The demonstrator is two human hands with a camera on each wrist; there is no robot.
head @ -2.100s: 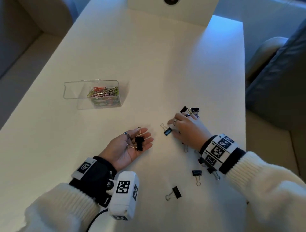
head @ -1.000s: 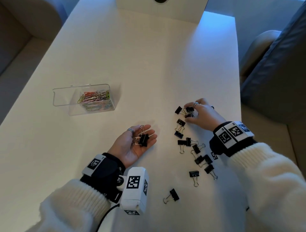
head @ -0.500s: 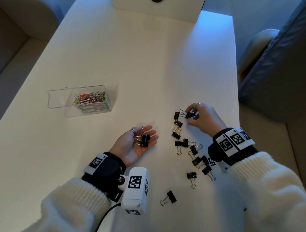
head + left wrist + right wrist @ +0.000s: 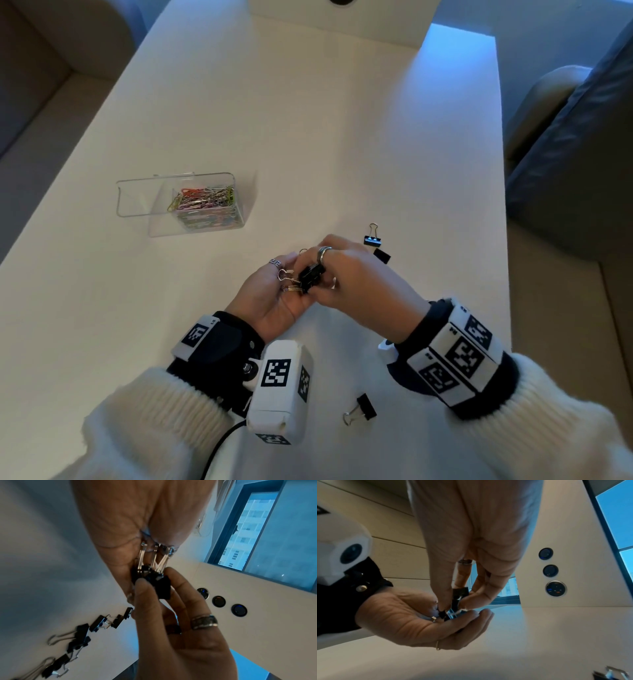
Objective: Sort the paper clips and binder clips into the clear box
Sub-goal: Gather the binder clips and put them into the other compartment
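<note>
My left hand [image 4: 274,294] lies palm up above the white table [image 4: 308,120], cupping several black binder clips [image 4: 301,281] with wire handles. My right hand [image 4: 342,274] reaches over that palm and pinches one black binder clip [image 4: 163,586] between thumb and fingers, right against the ones in the palm. The right wrist view shows this pinched clip [image 4: 459,592] just above the left hand [image 4: 412,615]. The clear box [image 4: 133,195] stands to the left; its right compartment holds coloured paper clips [image 4: 205,202] and its left one looks empty.
Loose binder clips lie on the table: two beyond my right hand [image 4: 372,238], one near my wrists [image 4: 361,407], and a row of several [image 4: 82,628] in the left wrist view. A grey seat [image 4: 575,137] borders the table's right edge.
My right hand left the scattered clips on the right and came over to the left palm with a binder clip pinched in it. The left hand stayed palm up, now slightly cupped.
</note>
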